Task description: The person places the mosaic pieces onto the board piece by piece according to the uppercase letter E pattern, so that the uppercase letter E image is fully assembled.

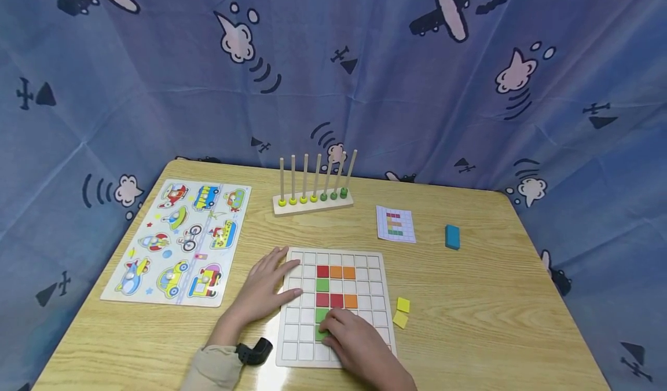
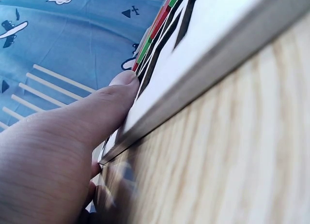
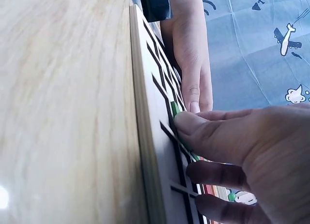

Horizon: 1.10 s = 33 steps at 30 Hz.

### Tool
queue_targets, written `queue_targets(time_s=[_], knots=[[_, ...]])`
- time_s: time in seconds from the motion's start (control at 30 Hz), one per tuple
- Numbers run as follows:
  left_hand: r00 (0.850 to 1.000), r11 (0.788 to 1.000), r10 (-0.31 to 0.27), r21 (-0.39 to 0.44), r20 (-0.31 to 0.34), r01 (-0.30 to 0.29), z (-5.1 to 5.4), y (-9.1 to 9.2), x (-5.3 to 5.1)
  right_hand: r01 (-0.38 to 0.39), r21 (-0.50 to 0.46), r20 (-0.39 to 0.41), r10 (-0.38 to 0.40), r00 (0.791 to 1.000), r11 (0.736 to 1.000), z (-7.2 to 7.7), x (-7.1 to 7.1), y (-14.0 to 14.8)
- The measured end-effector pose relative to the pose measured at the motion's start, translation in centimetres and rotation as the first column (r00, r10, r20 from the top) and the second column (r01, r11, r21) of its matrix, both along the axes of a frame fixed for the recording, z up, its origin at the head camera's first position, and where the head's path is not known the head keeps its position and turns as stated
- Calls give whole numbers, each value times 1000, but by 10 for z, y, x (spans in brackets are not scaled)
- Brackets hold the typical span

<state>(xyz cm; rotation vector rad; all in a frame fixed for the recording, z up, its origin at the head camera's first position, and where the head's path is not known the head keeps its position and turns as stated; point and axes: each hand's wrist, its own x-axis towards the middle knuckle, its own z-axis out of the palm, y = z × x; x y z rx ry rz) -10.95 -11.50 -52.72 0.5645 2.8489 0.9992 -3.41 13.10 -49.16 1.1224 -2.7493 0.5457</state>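
A white grid board (image 1: 305, 351) lies on the table, with red, orange and green square tiles in several cells. My left hand (image 1: 263, 289) rests along the board's left edge, fingers spread; in the left wrist view its thumb (image 2: 109, 105) lies on the board's rim. Over the lower middle cells, my right hand (image 1: 359, 344) has its fingers curled and pinches a green tile (image 1: 320, 333) at its cell. That green tile (image 3: 175, 107) shows beside the thumb in the right wrist view, partly covered. Directly above it sits another green tile (image 1: 321, 315).
Two yellow tiles (image 1: 403, 304) lie right of the board. Beyond are a printed pattern card (image 1: 396, 234) and a blue block (image 1: 452, 237). A peg stand with beads (image 1: 312, 207) is at the back, a vehicle puzzle board (image 1: 198, 211) at the left.
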Motion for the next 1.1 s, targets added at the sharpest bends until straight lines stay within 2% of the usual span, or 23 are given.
queue_targets(time_s=[0.13, 0.23, 0.37, 0.47, 0.63, 0.73, 0.83, 1.1], knots=[[1000, 1000, 1, -4, 3, -1, -1, 0, 1, 50, -10, 67, -49, 997, 999, 4, -1, 7], [1000, 1000, 2, -1, 4, -2, -1, 0, 1, 165, 13, 146, -165, 975, 986, 11, -5, 22], [1000, 1000, 1, -1, 1, -1, -3, 0, 0, 333, 39, 138, -335, 932, 942, 19, -11, 53], [1000, 1000, 0, -4, -2, 0, -3, 0, 0, 423, 39, 124, -424, 897, 905, 21, -13, 76], [1000, 1000, -2, -2, -3, 2, -3, 0, 0, 501, 101, 226, -510, 830, 860, 22, -11, 101], [1000, 1000, -1, -1, -1, 1, -3, -1, 0, 516, 131, 275, -531, 802, 847, 22, -10, 106], [1000, 1000, 2, -3, 1, -2, -3, -1, 0, 529, 145, 290, -547, 786, 836, 20, -9, 106], [1000, 1000, 2, -3, 1, -2, -2, 0, -1, 528, 171, 233, -555, 798, 832, 14, -9, 105]])
